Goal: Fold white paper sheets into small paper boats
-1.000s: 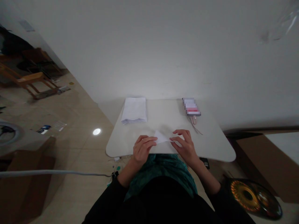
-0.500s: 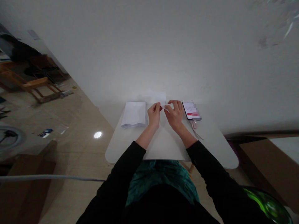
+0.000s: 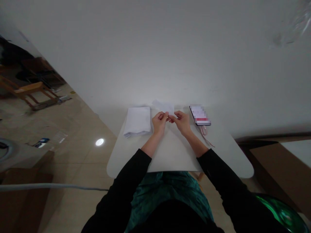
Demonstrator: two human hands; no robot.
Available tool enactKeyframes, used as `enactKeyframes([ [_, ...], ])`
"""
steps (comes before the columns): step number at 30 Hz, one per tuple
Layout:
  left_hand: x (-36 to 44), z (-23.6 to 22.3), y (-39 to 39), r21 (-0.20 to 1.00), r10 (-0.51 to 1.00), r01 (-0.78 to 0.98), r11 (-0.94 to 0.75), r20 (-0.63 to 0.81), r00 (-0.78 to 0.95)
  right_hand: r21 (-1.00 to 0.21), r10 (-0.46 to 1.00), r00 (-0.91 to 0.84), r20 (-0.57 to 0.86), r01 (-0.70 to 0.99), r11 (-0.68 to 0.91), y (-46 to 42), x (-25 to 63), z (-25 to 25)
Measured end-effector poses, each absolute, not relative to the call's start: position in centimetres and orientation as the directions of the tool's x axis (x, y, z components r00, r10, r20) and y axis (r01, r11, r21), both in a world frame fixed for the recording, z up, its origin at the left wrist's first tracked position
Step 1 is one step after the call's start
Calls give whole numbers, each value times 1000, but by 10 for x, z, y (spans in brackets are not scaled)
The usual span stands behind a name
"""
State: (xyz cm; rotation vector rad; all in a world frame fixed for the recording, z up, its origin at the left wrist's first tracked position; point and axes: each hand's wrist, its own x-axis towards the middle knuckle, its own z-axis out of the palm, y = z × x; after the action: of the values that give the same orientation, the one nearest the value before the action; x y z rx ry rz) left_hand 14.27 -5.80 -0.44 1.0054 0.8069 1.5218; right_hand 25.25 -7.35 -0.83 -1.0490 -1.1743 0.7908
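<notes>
A thin white sheet of paper (image 3: 166, 106) stands up above my fingers, pale against the wall. My left hand (image 3: 160, 121) pinches its lower edge between thumb and fingertips. Close beside it, my right hand (image 3: 180, 121) has its thumb and fingers closed on the same edge, the fingertips of both hands nearly touching. To the left of my left hand lies a stack of folded white paper (image 3: 138, 120) on the white table (image 3: 175, 155). A phone (image 3: 200, 116) with a lit screen rests to the right of my right hand.
A pink strap (image 3: 204, 131) trails from the phone. The white wall (image 3: 170, 48) rises behind the table. A cardboard box (image 3: 279, 171) stands at the right, with a shiny green object (image 3: 284, 212) near it. A wooden chair (image 3: 31, 89) is on the floor at far left.
My right thumb and fingers have closed in toward my left hand onto the paper. Both hands sit slightly lower in view, and the sheet leans differently. The view has shifted a little.
</notes>
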Motion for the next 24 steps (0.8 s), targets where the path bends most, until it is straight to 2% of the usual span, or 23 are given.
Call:
enactKeyframes([
  [8,124,7,-42,873,963,-424,-242,163,-215,-953,938,170,303,85,292,-72,262,-7],
  [12,114,11,-33,849,962,-463,-253,170,-212,-950,928,214,305,9,311,-71,263,-5],
  [17,109,17,-37,877,964,-411,-248,182,-195,-953,935,240,261,-89,289,-67,268,-11],
  [20,112,19,-47,889,965,-374,-264,243,-102,-954,920,263,291,10,299,-66,269,-11],
  [24,120,21,-57,895,965,-368,-252,262,-23,-873,841,251,480,230,430,-74,264,-4],
])
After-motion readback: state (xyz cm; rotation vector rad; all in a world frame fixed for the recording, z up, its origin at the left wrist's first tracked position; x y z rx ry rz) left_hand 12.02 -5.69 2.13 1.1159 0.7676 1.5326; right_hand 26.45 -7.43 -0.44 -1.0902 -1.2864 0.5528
